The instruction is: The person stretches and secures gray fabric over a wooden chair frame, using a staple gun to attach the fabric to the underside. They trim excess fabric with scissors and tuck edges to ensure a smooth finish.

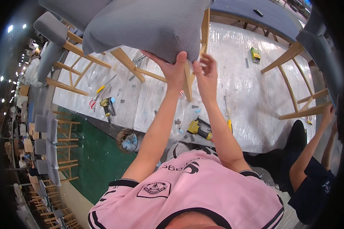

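Note:
An upholstered grey chair seat [141,28] on light wooden legs [188,82] stands tilted in front of me on the plastic-covered table. My left hand [172,72] grips the seat's near corner, its thumb on the fabric by the seam and its fingers under the edge. Just right of that corner is my right hand [206,78], thumb by the fabric, fingers loosely bent and slightly blurred. Nothing shows between them. A yellow-and-black staple gun [200,129] lies on the table near my right forearm; another staple gun [107,107] rests further left.
Red-handled scissors [93,103], a yellow-handled tool [100,89] and scraps litter the plastic-wrapped table [252,95]. A scrap bin [128,140] stands below its edge. Other grey chairs [70,49] stand left. A co-worker's arm [311,147] reaches to a chair [300,84] at right.

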Demonstrator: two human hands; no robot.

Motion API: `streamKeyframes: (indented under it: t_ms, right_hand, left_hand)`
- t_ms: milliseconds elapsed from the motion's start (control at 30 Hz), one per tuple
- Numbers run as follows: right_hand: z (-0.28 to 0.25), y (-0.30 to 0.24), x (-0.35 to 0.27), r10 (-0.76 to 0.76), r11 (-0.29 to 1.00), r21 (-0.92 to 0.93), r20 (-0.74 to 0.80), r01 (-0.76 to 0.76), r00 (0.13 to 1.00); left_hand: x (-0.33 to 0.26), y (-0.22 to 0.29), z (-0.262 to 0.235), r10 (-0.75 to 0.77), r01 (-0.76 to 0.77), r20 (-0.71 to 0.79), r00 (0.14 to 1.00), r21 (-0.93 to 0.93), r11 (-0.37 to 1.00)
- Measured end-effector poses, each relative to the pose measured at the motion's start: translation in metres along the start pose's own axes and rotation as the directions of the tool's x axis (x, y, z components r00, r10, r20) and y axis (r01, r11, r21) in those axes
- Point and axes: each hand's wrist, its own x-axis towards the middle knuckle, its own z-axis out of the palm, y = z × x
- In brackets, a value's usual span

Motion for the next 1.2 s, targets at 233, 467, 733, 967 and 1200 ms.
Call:
streamKeyframes:
  t_ms: [233, 467, 733, 967, 1200]
  right_hand:
    - [0.013, 0.006, 0.004, 0.117, 0.986, 0.083, 0.277, -0.145, 0.954]
    - [0.037, 0.031, -0.022, 0.053, 0.998, 0.04, 0.098, -0.057, 0.994]
    - [-0.001, 0.062, -0.074, -0.004, 0.858, -0.512, 0.097, 0.053, 0.995]
    - [-0.079, 0.141, -0.301, 0.474, 0.752, -0.354, -0.295, -0.556, 0.83]
    - [-0.052, 0.114, -0.24, 0.24, 0.856, -0.3, -0.492, -0.421, 0.837]
  left_hand:
    - [0.004, 0.017, -0.021, -0.361, 0.401, 0.241, 0.901, -0.142, 0.905]
    - [0.016, 0.036, -0.016, -0.352, 0.395, 0.355, 0.866, -0.054, 0.917]
    - [0.027, 0.002, -0.013, 0.074, -0.047, 0.368, 0.927, -0.082, 0.996]
    - [0.02, -0.003, 0.017, 0.068, 0.026, 0.276, 0.959, -0.323, 0.946]
    - [0.022, -0.009, -0.002, 0.103, -0.052, 0.64, 0.761, -0.098, 0.994]
